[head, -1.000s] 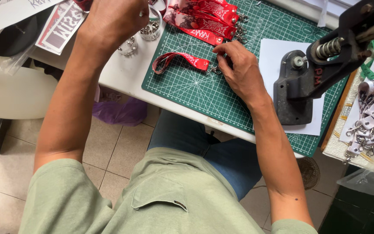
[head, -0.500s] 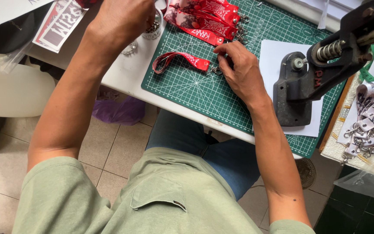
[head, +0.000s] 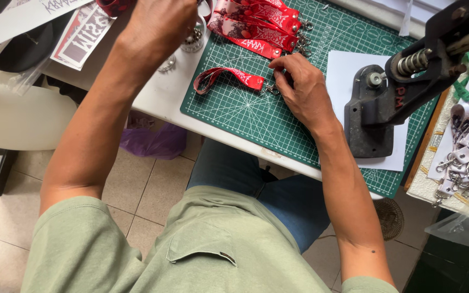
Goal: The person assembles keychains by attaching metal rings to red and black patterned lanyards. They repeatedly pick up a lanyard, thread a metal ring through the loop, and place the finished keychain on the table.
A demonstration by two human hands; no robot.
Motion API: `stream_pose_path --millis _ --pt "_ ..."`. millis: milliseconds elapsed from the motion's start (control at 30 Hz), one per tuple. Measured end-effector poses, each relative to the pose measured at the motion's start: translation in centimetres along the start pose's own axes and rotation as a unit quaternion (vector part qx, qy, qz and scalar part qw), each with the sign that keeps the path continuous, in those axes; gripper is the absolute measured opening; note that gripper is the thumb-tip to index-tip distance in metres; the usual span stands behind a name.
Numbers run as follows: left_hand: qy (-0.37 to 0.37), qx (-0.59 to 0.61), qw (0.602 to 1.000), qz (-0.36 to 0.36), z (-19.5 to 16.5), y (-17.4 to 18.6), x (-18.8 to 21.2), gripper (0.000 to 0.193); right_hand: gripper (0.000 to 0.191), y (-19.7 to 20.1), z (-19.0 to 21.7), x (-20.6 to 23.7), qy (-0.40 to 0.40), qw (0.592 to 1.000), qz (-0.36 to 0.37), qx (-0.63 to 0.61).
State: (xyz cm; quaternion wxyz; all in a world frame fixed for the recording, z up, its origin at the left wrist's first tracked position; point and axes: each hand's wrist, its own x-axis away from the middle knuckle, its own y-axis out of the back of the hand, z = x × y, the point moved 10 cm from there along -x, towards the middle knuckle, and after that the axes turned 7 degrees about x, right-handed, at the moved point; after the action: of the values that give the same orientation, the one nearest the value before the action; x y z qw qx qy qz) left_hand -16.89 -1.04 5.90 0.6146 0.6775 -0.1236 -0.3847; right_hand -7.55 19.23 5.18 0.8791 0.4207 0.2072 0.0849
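Hands: right (head: 302, 89) pinches red strap's (head: 229, 77) clasp; left (head: 161, 24) farther off.

left hand (head: 158, 24) shifted right, nearer the metal rings (head: 194, 38)

Matt green rubbery mat (head: 234, 116), woven red cloth strap (head: 229, 77) with shiny metal clip (head: 271, 88), dull black cast-metal press (head: 386, 103).

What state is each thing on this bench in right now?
Red lanyard: lying flat on the mat, looped, right hand at its metal clip.
Red lanyard pile: stacked at the mat's far edge.
Green cutting mat: flat on the table.
Black hand press: lever raised.
Left hand: over small metal parts, grip unclear.
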Motion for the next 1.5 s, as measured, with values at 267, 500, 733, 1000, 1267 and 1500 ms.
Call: stream_pose_path --millis 267,500,733,1000,1267,1500 --pt "0.058 0.088 0.994 0.034 1.3 -0.4 1.3 0.010 0.011 -0.4 0.0 0.2 -0.018 1.000 0.015 0.002" --pt "0.056 0.120 0.990 0.056 1.3 -1.7 1.6 0.004 0.010 -0.6 -0.2 0.1 -0.020 1.000 0.016 0.004" --pt "0.041 0.090 0.994 0.045 1.0 -1.9 1.6 0.004 0.011 -0.4 0.2 0.2 -0.009 1.000 0.005 -0.007" --pt "0.005 0.124 0.987 -0.099 -2.4 7.2 1.8 0.010 0.016 0.0 -0.4 0.7 0.012 1.000 -0.024 -0.010" --pt "0.166 0.571 0.804 -0.015 -9.4 1.1 0.5 0.013 0.019 1.0 -0.2 1.0 -0.010 0.969 -0.071 -0.235" --pt "0.187 0.683 0.705 -0.031 -9.9 -0.4 0.9 0.018 0.009 2.1 0.5 1.2 0.036 0.978 -0.121 -0.163"
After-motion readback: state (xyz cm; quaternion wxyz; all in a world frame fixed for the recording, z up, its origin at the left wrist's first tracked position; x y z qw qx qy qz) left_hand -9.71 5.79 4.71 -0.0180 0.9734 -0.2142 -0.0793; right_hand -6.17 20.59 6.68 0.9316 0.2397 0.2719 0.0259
